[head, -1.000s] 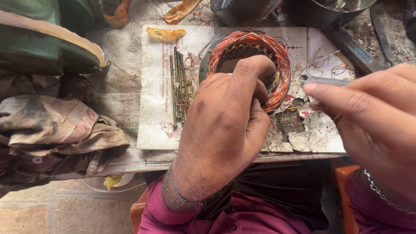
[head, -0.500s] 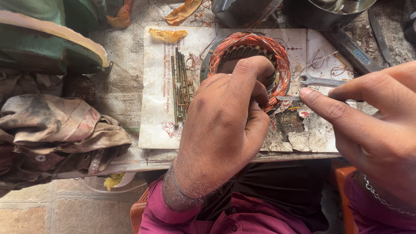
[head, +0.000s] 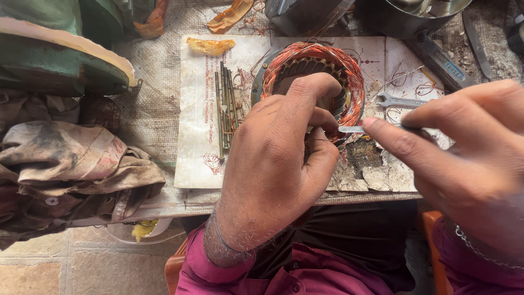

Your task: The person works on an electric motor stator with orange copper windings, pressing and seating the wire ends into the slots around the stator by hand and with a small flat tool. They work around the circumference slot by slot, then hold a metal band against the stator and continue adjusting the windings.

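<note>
A round motor stator (head: 314, 71) wound with copper wire lies on a stained sheet of paper (head: 196, 136) on the desk (head: 147, 109), near its far middle. The left hand (head: 278, 164) rests curled on the stator's near rim, fingers bent into the core, while the right hand (head: 464, 158) pinches a thin flat metal strip (head: 352, 129) pointed at the windings. A small spanner (head: 401, 101) lies just right of the stator, a bundle of thin rods (head: 225, 106) to its left, and crumpled dirty cloth (head: 71, 169) at the desk's left edge.
</note>
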`<state>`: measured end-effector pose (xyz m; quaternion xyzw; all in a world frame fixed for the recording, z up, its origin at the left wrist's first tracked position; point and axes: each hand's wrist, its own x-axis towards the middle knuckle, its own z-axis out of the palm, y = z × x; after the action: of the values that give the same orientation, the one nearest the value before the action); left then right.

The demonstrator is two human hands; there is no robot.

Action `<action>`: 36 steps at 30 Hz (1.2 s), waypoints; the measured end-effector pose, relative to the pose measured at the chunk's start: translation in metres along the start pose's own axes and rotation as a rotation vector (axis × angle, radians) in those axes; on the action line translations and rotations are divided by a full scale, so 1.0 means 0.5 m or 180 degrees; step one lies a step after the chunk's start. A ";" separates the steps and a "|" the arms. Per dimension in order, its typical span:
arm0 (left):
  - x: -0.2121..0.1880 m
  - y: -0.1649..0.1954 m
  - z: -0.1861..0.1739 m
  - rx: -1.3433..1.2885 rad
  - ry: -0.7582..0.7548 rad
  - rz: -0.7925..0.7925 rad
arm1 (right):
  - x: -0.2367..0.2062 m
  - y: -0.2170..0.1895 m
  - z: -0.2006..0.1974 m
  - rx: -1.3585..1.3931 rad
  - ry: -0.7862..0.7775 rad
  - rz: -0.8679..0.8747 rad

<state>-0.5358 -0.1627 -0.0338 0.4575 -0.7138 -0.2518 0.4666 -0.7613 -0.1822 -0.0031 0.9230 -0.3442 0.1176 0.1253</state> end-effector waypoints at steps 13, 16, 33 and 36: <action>-0.005 -0.003 0.000 -0.0060 0.0009 0.0130 | -0.014 0.004 0.004 0.0092 0.0161 0.0219; -0.007 -0.003 0.000 -0.0053 0.0002 0.0133 | -0.015 0.003 0.003 0.0076 0.0098 0.0232; 0.003 0.000 0.018 0.0261 0.0030 0.0157 | -0.006 0.003 -0.004 0.0132 0.0040 0.0215; 0.004 0.003 0.023 0.0282 0.0046 0.0127 | -0.005 0.004 -0.006 0.0152 0.0062 0.0174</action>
<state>-0.5472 -0.1646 -0.0368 0.4652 -0.7298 -0.2073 0.4560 -0.7650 -0.1812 -0.0007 0.9148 -0.3652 0.1381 0.1034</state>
